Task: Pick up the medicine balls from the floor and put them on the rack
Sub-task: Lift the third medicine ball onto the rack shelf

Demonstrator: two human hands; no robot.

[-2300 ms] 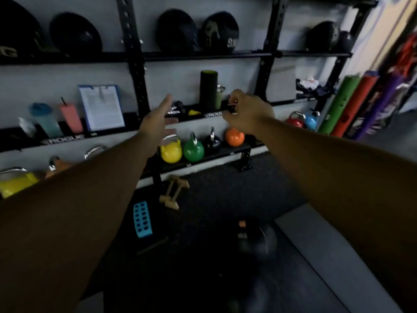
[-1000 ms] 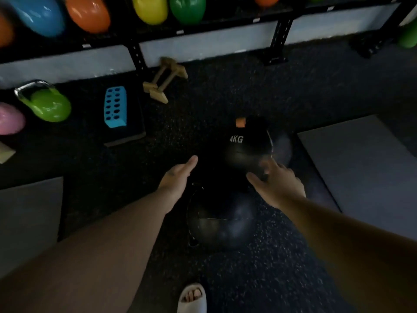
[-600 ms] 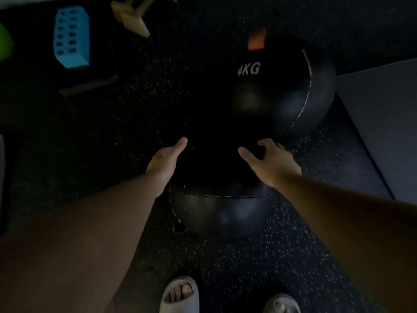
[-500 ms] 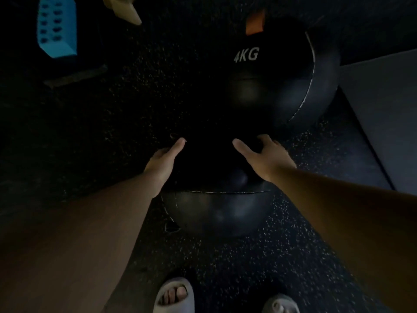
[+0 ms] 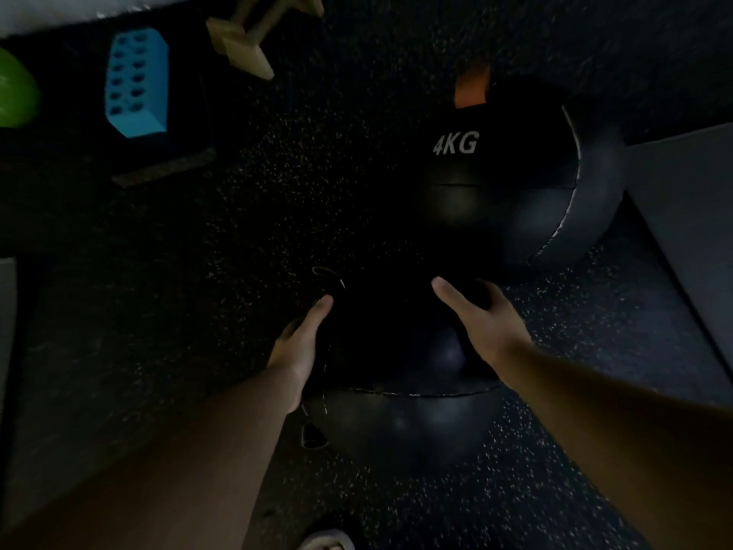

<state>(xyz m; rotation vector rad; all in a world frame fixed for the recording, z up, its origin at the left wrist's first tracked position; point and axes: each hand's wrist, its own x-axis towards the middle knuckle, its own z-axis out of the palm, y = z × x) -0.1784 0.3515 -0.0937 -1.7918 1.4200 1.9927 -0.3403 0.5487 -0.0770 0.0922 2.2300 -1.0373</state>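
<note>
Two hands frame the near medicine ball (image 5: 400, 422), one on each flank, and that ball serves as the landmark for everything else. The left hand (image 5: 299, 343) lies flat against the ball's left side, fingers straight and together, pointing away from the person. The right hand (image 5: 482, 319) is spread over the ball's upper right shoulder, thumb stretched toward the middle and the other fingers curling over the far edge. Each grip is open and pressed to the ball's surface rather than closed around anything; whether the ball has left the floor (image 5: 238, 216) cannot be told in this dim light. Both bare forearms run back from the ball toward the bottom corners of the view. Just beyond the ball, up and to the right, sits a second medicine ball (image 5: 511, 176) marked "4KG" in pale letters, with an orange tab (image 5: 471, 87) at its far edge; the two balls look to be touching or nearly so. Right of both lies a grey mat (image 5: 690, 216). Far beyond the near ball, to the left, a blue perforated block (image 5: 137, 83) rests on a dark pad, with pale wooden push-up bars (image 5: 248, 37) nearby and a green rounded object (image 5: 16, 91) at the left edge. Directly below the ball, a sandalled foot (image 5: 327, 541) shows.
</note>
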